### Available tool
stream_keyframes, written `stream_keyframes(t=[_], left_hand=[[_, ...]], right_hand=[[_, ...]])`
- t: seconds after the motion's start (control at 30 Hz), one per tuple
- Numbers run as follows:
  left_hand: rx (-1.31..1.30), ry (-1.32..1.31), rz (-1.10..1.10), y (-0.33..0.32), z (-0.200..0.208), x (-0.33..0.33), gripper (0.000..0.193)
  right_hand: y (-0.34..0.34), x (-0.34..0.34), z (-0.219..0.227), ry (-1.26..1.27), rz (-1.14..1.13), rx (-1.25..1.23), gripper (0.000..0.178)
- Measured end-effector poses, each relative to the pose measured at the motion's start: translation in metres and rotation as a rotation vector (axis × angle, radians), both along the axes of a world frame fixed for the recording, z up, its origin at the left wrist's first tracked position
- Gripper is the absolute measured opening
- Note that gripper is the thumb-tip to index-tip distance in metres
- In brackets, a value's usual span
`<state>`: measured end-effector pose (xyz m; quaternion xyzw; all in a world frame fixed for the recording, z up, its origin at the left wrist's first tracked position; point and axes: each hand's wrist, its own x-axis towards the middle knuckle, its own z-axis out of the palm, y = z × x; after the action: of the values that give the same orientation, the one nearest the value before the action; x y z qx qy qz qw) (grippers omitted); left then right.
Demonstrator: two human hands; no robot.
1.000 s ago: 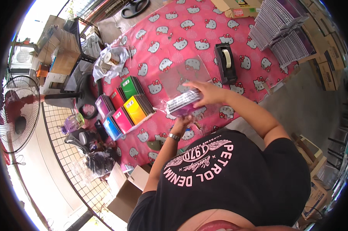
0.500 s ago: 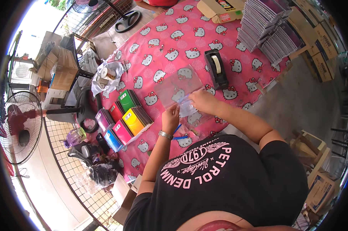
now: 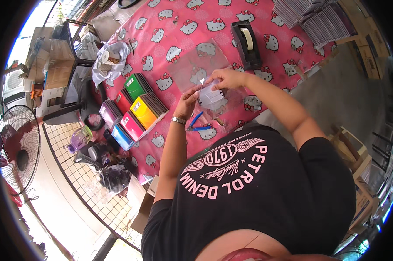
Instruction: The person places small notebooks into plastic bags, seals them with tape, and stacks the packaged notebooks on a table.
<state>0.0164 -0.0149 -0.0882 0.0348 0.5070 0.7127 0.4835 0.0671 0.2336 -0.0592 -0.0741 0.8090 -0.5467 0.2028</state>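
My left hand [image 3: 188,101], with a metal watch at its wrist, pinches the left edge of a small white spiral notepad [image 3: 211,99] with dark coil bits at its sides. My right hand [image 3: 228,80] has its fingers closed at the pad's upper edge. A clear plastic sheet [image 3: 185,69] lies on the pink table cover beneath and beyond both hands. Just nearer to me rest blue-handled cutters [image 3: 198,127], their handles spread apart. My fingers partly hide the pad.
Stacks of coloured spiral notebooks [image 3: 134,111] stand to the left. A black tape dispenser [image 3: 247,48] sits beyond my right hand. More spiral-bound stacks [image 3: 318,24] rise at the far right. A plastic bag with rolls [image 3: 109,61] and a fan [image 3: 19,150] are at left.
The white pad between my hands has turned and shows more of its face. My right hand has opened its grip somewhat and shifted along the upper edge. The whole view has tilted nearer to me.
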Motion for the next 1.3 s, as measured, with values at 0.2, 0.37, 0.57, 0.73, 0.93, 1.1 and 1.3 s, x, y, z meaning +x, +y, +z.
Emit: stream_keyframes(t=[0.2, 0.37, 0.57, 0.73, 0.93, 1.1, 1.3], left_hand=[[-0.192, 0.252, 0.003, 0.014, 0.005, -0.003, 0.026], [-0.434, 0.975, -0.057, 0.018, 0.014, -0.003, 0.028], [-0.462, 0.697, -0.104, 0.019, 0.028, -0.010, 0.023], [-0.611, 1.156, 0.020, 0.032, 0.041, 0.014, 0.013], [-0.414, 1.420, -0.219, 0.009, 0.058, 0.027, 0.038], [-0.483, 1.543, -0.190, 0.012, 0.056, 0.048, 0.041], [-0.536, 1.585, 0.054, 0.016, 0.031, 0.047, 0.023]], right_hand=[[-0.014, -0.003, -0.009, 0.230, -0.102, 0.130, 0.031], [-0.012, 0.004, 0.004, 0.161, -0.221, 0.007, 0.026], [-0.020, -0.002, -0.001, 0.328, -0.166, 0.120, 0.018], [-0.024, 0.010, 0.005, 0.428, -0.166, 0.178, 0.020], [-0.007, 0.044, 0.030, 0.658, -0.018, 0.151, 0.028], [-0.022, 0.054, 0.023, 0.890, 0.029, 0.429, 0.022], [-0.047, 0.051, 0.001, 0.648, -0.179, 0.419, 0.014]])
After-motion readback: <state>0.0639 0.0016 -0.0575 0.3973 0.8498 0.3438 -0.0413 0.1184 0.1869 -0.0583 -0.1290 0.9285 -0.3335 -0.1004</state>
